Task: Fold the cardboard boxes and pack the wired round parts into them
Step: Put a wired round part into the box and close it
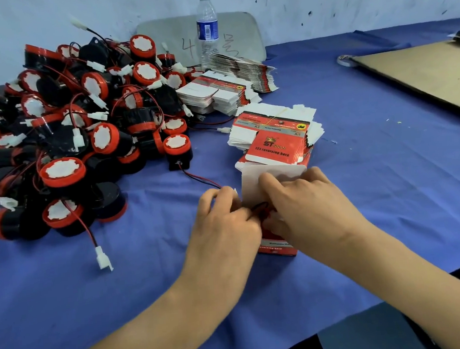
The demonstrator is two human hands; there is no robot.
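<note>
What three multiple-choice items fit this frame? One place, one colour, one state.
1. Where does the water bottle stand?
A. Upright behind the flat box stacks
B. On the floor
C. Tipped on its side at the front

2. What colour is the tablecloth?
A. Green
B. Blue
C. White

3. What state is the box between the left hand and right hand in?
A. Lying flat on a stack
B. Erected, top flap up, wire looping at its opening
C. Closed and taped

Answers:
1 A: the bottle rises upright behind the stacks.
2 B: blue cloth covers the whole work surface.
3 B: the white flap stands up, the right hand holds the box at its open top, and the left hand appears to pinch the wire.
</note>
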